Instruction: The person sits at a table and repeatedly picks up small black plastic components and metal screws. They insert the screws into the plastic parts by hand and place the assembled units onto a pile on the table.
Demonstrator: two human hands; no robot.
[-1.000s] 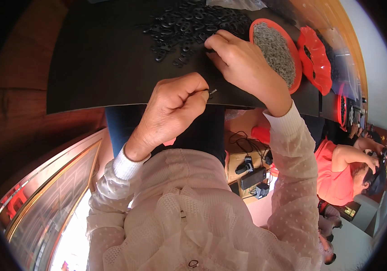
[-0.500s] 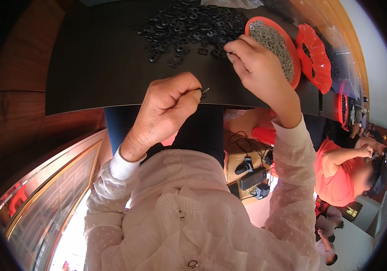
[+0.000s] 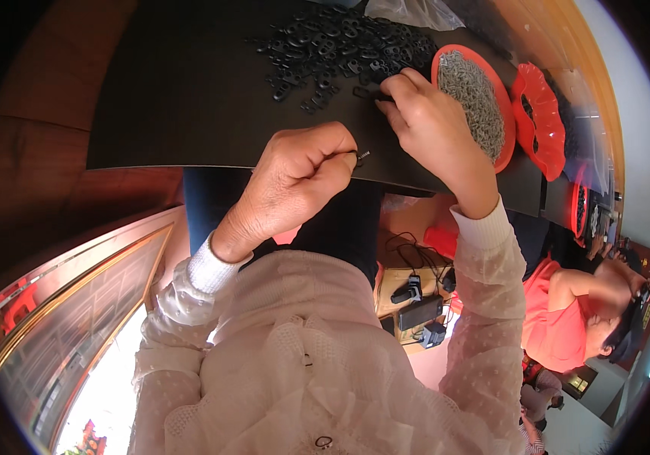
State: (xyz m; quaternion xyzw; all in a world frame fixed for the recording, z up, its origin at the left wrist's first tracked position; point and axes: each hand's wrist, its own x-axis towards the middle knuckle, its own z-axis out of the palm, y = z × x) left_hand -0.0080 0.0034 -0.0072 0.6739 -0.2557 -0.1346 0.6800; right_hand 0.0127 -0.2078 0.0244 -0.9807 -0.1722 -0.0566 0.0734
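Observation:
My left hand is closed in a pinch above the table's near edge. Between its thumb and forefinger is a small black plastic piece, mostly hidden, with a thin metal spring sticking out to the right. My right hand is at the near right side of a heap of black plastic cord-lock parts. Its thumb and forefinger close around a small dark piece that looks like one of those parts. A loose black part lies just left of these fingertips.
Beside my right hand stands a red bowl full of small metal springs. Further right is a red wavy-rimmed dish near dark parts. A clear plastic bag lies at the back. Below the table are chargers and cables. A person in red works at right.
The view has shifted, so the table things appear further right. My right hand has moved slightly nearer me relative to the heap's edge. My left hand keeps its pinch with the spring showing.

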